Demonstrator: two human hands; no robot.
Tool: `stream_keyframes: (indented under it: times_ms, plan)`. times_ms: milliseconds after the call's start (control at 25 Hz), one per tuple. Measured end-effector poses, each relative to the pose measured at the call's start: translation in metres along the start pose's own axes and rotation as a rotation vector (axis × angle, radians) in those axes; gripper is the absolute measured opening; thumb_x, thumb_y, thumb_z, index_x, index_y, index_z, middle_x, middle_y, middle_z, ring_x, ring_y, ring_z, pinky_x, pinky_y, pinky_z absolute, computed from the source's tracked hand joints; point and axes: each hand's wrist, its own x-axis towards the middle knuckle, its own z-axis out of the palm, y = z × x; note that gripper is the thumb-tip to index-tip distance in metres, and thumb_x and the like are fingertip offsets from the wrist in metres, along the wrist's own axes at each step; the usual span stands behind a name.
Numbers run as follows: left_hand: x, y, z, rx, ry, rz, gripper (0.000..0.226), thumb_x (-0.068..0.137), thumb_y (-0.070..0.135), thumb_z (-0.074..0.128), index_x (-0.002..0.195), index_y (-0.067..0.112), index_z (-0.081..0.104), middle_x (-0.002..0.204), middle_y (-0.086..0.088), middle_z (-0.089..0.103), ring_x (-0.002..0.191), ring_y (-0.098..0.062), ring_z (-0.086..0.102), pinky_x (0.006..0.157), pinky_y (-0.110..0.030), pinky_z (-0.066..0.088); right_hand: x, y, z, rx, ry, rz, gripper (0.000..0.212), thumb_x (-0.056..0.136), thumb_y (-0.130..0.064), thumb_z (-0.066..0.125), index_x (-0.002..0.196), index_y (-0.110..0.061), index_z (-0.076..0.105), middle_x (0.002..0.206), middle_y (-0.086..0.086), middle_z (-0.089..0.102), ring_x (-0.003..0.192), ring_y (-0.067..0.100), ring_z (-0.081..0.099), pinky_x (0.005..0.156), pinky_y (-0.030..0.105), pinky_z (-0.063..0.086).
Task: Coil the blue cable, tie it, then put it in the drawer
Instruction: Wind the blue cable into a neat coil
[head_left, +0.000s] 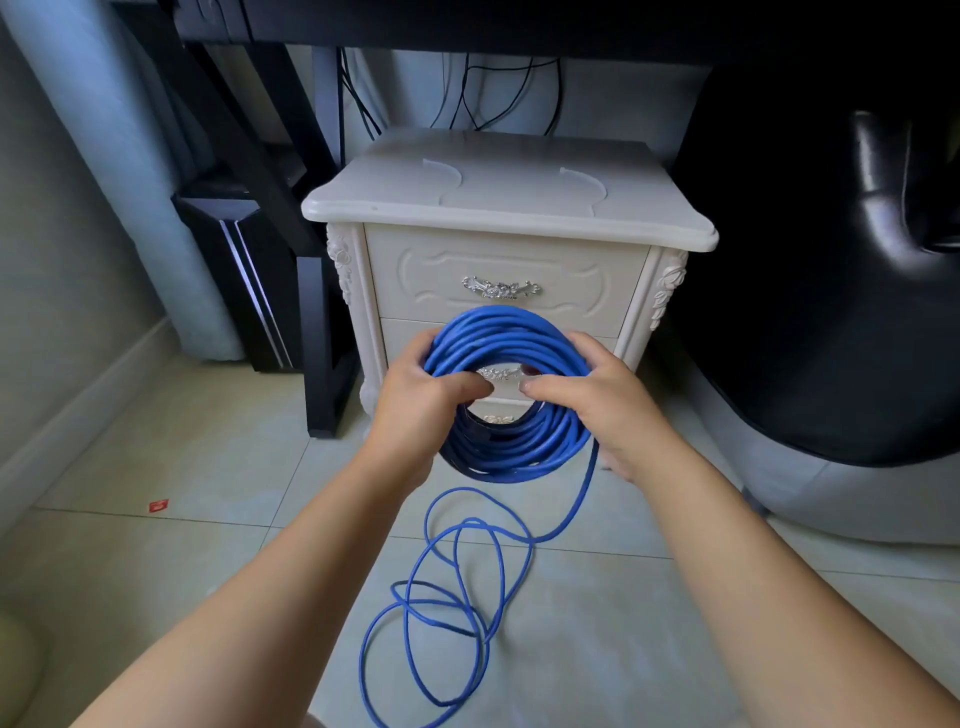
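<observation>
Far left of the cabinet (506, 244), a pale curtain (104, 156) hangs to the tiled floor (156, 571), and a small red scrap (158, 505) lies on the tiles. Closer to the cabinet stands a black desk leg (317, 332), with a dark box (244, 280) tucked behind it. Black wires (467, 93) hang down the wall behind the cabinet.

The cabinet is cream, with carved corners and two closed drawers. The top drawer (501, 280) shows its silver handle (501, 287) plainly; the lower handle peeks through the middle of the coil.

In front of the drawers the person holds up the blue cable (506, 343), wound into a thick ring of many turns. The left hand (421, 400) grips the ring's left side, fingers curled tight around the bundle, thumb laid across the strands toward the centre. The right hand (597, 395) clamps the right side the same way, its thumb pointing in to meet the other; the two thumb tips sit just apart. The ring stands roughly upright, facing the person.

From the ring's lower right a loose tail drops to the floor and sprawls there in several slack, overlapping loops, below the coil and between the forearms.

Right of the cabinet sits a black chair (831, 260), on a grey base (831, 499).
</observation>
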Motion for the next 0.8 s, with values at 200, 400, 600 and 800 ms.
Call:
stream_keyframes:
  times_ms: [200,400,600,800]
  plan:
    - [0.000,0.002,0.002,-0.438,0.141,-0.171,0.020,0.081,-0.006,0.057,0.094,0.010,0.060,0.073,-0.003,0.051,0.068,-0.017,0.054,0.080,-0.040,0.054,-0.005,0.017,0.027,0.270,0.069,0.094,0.034,0.081,-0.005,0.072,0.108,-0.021,0.059,0.093,0.007,0.071,0.088,0.025,0.072,0.076,0.041,0.057]
    - [-0.009,-0.011,0.009,-0.492,0.094,-0.336,0.008,0.087,0.002,0.062,0.089,0.010,0.063,0.076,-0.004,0.058,0.076,-0.017,0.059,0.081,-0.038,0.051,0.000,0.022,0.030,0.414,0.196,0.118,0.037,0.067,0.006,0.067,0.097,-0.016,0.059,0.082,0.012,0.061,0.083,0.032,0.066,0.075,0.042,0.055]
    - [-0.005,-0.012,0.001,-0.268,0.004,-0.340,0.017,0.085,0.009,0.066,0.103,0.011,0.065,0.098,-0.008,0.069,0.103,-0.024,0.068,0.095,-0.045,0.053,0.002,0.017,0.024,0.360,0.214,0.073,0.037,0.060,0.006,0.057,0.088,-0.019,0.061,0.071,0.004,0.053,0.076,0.029,0.055,0.076,0.044,0.051]
    - [0.004,0.003,-0.013,-0.073,-0.108,-0.109,0.047,0.082,0.003,0.070,0.125,0.018,0.059,0.097,0.002,0.068,0.088,-0.015,0.066,0.080,-0.034,0.054,0.005,0.004,0.009,0.097,0.141,-0.071,0.056,0.056,0.006,0.059,0.094,-0.034,0.069,0.075,-0.004,0.063,0.072,0.019,0.058,0.072,0.039,0.052]
